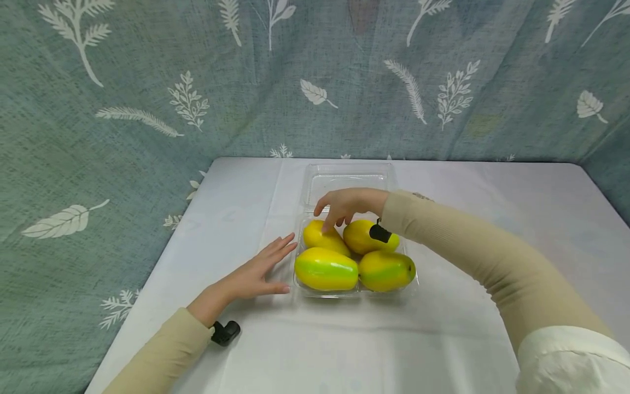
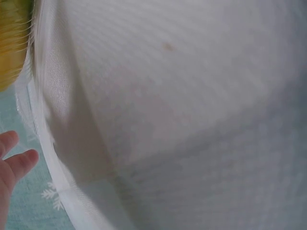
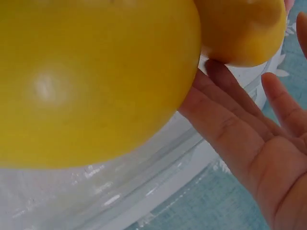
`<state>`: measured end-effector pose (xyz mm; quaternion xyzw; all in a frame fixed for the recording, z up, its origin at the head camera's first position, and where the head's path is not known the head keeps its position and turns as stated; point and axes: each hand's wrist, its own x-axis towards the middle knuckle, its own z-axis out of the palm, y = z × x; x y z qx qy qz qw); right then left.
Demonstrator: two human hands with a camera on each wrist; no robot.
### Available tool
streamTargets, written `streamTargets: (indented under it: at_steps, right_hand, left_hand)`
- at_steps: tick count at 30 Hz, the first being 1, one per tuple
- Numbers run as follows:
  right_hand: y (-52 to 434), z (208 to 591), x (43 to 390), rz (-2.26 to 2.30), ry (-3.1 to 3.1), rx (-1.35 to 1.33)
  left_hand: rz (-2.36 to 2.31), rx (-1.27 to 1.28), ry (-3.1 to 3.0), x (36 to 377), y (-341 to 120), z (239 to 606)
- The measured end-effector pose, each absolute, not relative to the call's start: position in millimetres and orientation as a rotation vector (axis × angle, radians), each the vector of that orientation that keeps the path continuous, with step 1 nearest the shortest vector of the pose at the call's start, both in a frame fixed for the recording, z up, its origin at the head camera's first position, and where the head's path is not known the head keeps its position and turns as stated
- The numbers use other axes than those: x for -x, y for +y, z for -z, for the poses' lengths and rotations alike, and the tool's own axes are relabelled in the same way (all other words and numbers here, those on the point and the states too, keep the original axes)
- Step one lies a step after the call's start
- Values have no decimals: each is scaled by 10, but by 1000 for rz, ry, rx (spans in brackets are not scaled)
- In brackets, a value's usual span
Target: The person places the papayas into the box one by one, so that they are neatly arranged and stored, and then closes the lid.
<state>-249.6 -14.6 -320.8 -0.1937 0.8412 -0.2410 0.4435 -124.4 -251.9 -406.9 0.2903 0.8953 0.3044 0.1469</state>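
Observation:
An open clear plastic clamshell container [image 1: 334, 294] holds several yellow, green-streaked mango-like fruits. Over its back row my right hand [image 1: 346, 203] reaches down, fingers spread loosely at the back-left fruit [image 1: 322, 236] and beside the back-right fruit [image 1: 363, 236]. In the right wrist view the fingers [image 3: 225, 120] extend between a near fruit [image 3: 96, 86] and a farther one [image 3: 242, 28]; neither is gripped. My left hand [image 1: 256, 276] lies with fingers stretched by the container's left side. Whether its fingertips touch the plastic I cannot tell. The front-left fruit [image 1: 326, 269] and front-right fruit [image 1: 386, 271] lie side by side.
The container's clear lid [image 1: 349, 180] lies folded back toward the far table edge. White cloth covers the table [image 1: 320, 345]. A green-grey leaf-patterned curtain [image 1: 354, 82] hangs behind and at the left. Each wrist carries a small black camera [image 1: 226, 332].

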Motion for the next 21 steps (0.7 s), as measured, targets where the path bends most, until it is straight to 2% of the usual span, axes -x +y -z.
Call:
streamTargets:
  at_steps: [7,21]
  right_hand:
    - [-179,3225,2460,658,2099,491]
    - [-265,3292,2333,422,2250,672]
  left_hand:
    - [-876,-869,2585,1253,-2511,4069]
    - [-865,-868,2591,1247,-2514,4079]
